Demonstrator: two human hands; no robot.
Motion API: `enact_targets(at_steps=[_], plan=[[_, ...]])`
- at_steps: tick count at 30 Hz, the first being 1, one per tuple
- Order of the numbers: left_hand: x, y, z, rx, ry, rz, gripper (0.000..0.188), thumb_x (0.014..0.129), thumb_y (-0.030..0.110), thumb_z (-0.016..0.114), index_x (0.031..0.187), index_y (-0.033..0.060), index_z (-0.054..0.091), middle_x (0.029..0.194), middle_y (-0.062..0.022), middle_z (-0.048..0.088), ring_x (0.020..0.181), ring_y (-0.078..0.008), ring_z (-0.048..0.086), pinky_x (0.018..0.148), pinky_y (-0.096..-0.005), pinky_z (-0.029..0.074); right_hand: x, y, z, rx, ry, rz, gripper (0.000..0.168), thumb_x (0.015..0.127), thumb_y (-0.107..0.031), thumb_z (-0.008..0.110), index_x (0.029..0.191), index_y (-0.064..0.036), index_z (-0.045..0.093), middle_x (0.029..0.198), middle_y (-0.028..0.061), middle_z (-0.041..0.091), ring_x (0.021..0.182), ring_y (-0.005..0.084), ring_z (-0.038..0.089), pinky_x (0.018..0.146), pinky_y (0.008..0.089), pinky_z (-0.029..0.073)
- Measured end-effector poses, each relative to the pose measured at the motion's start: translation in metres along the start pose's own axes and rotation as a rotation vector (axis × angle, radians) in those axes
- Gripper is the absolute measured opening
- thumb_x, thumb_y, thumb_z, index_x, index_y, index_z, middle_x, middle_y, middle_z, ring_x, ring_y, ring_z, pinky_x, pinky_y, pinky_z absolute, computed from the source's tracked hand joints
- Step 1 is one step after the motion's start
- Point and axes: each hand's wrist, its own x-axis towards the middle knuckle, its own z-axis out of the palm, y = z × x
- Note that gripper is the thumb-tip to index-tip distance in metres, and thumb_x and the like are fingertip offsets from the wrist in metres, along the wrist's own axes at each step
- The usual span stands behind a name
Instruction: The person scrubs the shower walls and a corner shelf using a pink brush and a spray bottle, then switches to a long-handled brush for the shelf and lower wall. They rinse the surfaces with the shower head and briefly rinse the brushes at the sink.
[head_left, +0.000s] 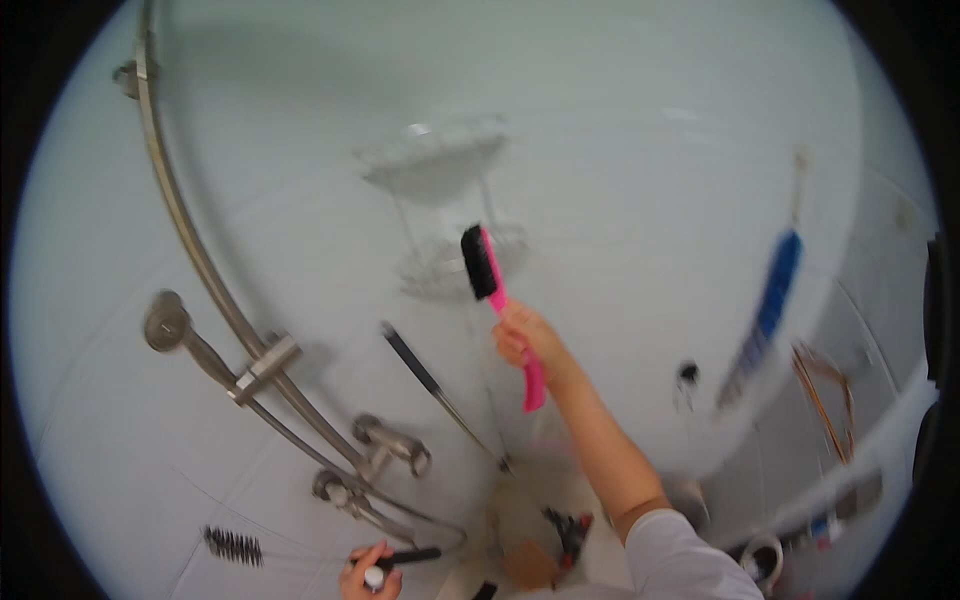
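A pink brush with black bristles (480, 262) is gripped by its handle in my right hand (529, 341), held up in front of the tiled wall with the bristles facing left. Low in the view, my left hand (371, 574) is closed around the black handle of a twisted-wire brush (234, 546), whose dark bristles point left. A small white round cap or knob (374, 576) shows at the left fingers. Between the hands, a rod with a black grip (411, 358) leans on the wall.
A shower rail (191, 240) with a hand shower (168, 321) and valves (390, 442) stands left. A clear corner shelf (435, 154) is on the wall. A blue cloth or duster (780, 281) hangs right, near a copper-coloured frame (825, 405). Red-and-black tools (571, 532) lie below.
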Motion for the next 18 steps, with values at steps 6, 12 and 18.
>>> enact_targets(at_steps=[6,12,18], plan=[[-0.021,0.007,0.028,-0.299,-0.553,0.203,0.039,0.060,-0.003,0.059,0.099,0.0014,0.058,0.083,-0.0099,0.059,0.074,-0.0190,0.056,0.065,-0.0264,0.045,-0.282,0.006,0.055,0.230,0.346,-0.142,0.022,0.089,-0.029,0.038,0.100,-0.011,0.043,0.052,0.0013,0.037,0.036,0.0091,0.031,0.032,0.0193,0.024],[-0.120,0.051,0.071,-0.610,-1.144,0.233,0.043,0.065,-0.006,0.053,0.108,-0.0012,0.052,0.091,-0.0100,0.055,0.070,-0.0148,0.054,0.061,-0.0237,0.046,-0.551,0.102,0.196,0.147,1.131,-0.248,0.024,0.088,-0.032,0.041,0.082,-0.009,0.044,0.058,0.0048,0.048,0.044,0.0124,0.043,0.038,0.0222,0.033],[-0.263,0.109,0.053,-0.649,-1.634,0.122,0.043,0.067,-0.008,0.051,0.109,-0.0031,0.050,0.094,-0.0105,0.052,0.069,-0.0123,0.052,0.056,-0.0225,0.046,-0.745,0.172,0.377,0.216,1.842,-0.547,0.022,0.088,-0.030,0.041,0.084,-0.009,0.048,0.058,0.0040,0.051,0.046,0.0135,0.049,0.040,0.0247,0.040]])
